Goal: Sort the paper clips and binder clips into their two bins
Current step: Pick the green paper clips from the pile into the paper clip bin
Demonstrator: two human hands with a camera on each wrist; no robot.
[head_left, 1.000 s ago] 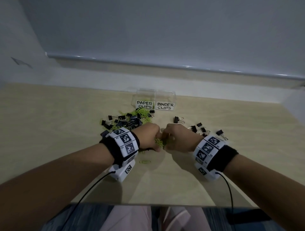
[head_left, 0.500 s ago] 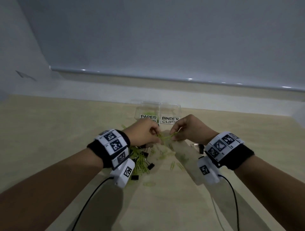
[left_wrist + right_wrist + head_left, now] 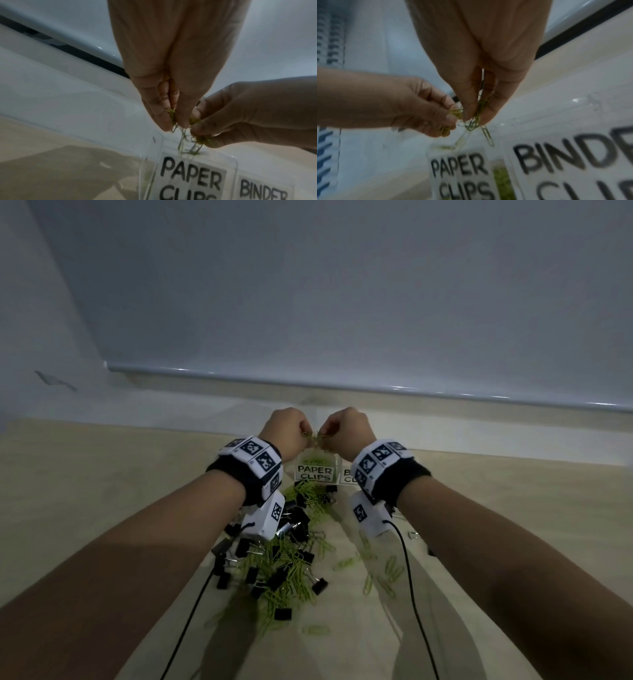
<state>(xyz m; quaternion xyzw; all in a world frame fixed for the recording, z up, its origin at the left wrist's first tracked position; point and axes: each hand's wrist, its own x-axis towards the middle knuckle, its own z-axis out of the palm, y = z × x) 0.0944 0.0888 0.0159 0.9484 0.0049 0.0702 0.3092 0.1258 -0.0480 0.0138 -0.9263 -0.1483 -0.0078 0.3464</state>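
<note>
Both hands are raised together above the clear bin labelled "PAPER CLIPS", knuckles nearly touching. The left hand pinches a small bunch of green paper clips between thumb and fingertips, and the right hand pinches its own bunch of clips the same way; the two bunches meet and seem tangled with each other, with a few clips hanging down from the fingers just above the bin's open top. In the wrist views one clip dangles lengthwise below the right fingers, over the edge between the two bins. Some green clips already lie inside the paper clip bin, showing through its wall. The second bin, labelled "BINDER CLIPS" in the wrist views, stands touching the first on its right; in the head view the right wrist covers most of its label, and what it holds cannot be told. On the wooden table, nearer the person than the bins, lies the unsorted pile: black binder clips mixed with green paper clips, mostly under the left forearm. A looser scatter of green clips lies under the right forearm. Each wrist wears a black band with white marker tiles and a small camera block, from which a black cable runs back along the table.
</note>
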